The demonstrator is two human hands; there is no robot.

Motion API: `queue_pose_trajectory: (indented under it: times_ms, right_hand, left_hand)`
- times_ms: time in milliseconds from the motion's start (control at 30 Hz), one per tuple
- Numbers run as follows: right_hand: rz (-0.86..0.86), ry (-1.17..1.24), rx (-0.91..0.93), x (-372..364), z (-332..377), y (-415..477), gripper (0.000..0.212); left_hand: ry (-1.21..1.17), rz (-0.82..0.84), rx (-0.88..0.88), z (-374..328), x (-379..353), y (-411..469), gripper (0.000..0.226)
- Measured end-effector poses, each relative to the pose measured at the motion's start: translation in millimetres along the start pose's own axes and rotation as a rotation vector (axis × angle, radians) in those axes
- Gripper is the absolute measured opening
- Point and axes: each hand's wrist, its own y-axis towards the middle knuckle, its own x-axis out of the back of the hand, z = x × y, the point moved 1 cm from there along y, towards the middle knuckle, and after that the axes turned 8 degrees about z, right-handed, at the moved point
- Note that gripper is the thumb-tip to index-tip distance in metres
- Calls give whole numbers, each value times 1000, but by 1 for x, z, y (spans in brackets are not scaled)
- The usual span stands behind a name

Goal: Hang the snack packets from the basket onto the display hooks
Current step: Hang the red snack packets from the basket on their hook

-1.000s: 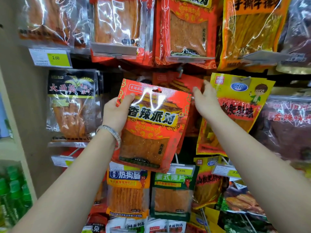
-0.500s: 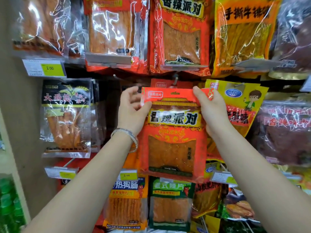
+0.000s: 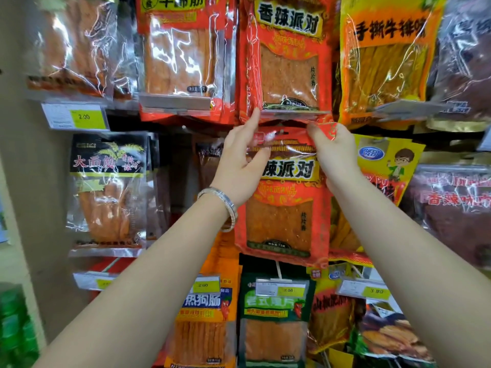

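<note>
A red snack packet (image 3: 281,224) with a clear window on orange-brown sheets hangs upright in the middle of the display wall. My left hand (image 3: 239,166) pinches its top left corner, thumb across the front. My right hand (image 3: 334,155) grips the top right corner, which is bent forward. The packet's top edge with its hang hole sits just under the price-tag holder (image 3: 292,112) of the row above. The hook itself is hidden behind the packet and my hands. The basket is not in view.
Rows of hanging snack packets fill the wall: a matching red packet (image 3: 287,57) directly above, a black-topped packet (image 3: 106,187) at left, a yellow cartoon packet (image 3: 388,166) at right, green and orange packets below. A beige shelf post (image 3: 24,181) stands at far left.
The red packet has gone from tilted and away from the wall to upright, raised and pressed toward the display. Both hands moved up to its top corners.
</note>
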Motion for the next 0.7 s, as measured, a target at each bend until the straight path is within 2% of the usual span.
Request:
queue_pose_trajectory:
  times_ms: [67,233,300,367,433,500,567,700]
  right_hand:
    - [9,-46,-9,-1,-5,3,15]
    - [-32,-72,54,-1,-20,-6,26]
    - [-113,-139,121,3,-25,-19,44]
    - [-180,-343,298,7,-32,-35,59]
    - [-215,-612,469,9,-43,-55,56]
    - [-122,-793,592,5,-57,-72,49]
    - [5,-927,645,-2,-73,-85,47]
    - [85,-1226,573,-11,-94,-81,58]
  left_hand:
    - [-34,-2,15,2,0,-1,63]
    - [-5,3,-1,20,-2,-14,54]
    - [40,0,20,39,-4,-25,47]
    - [103,-2,69,60,-6,-37,41]
    - [153,-5,128,81,-9,-47,39]
    - [168,11,192,100,-14,-54,41]
    - [151,59,267,115,-21,-58,44]
    - [151,163,329,139,-35,-59,49]
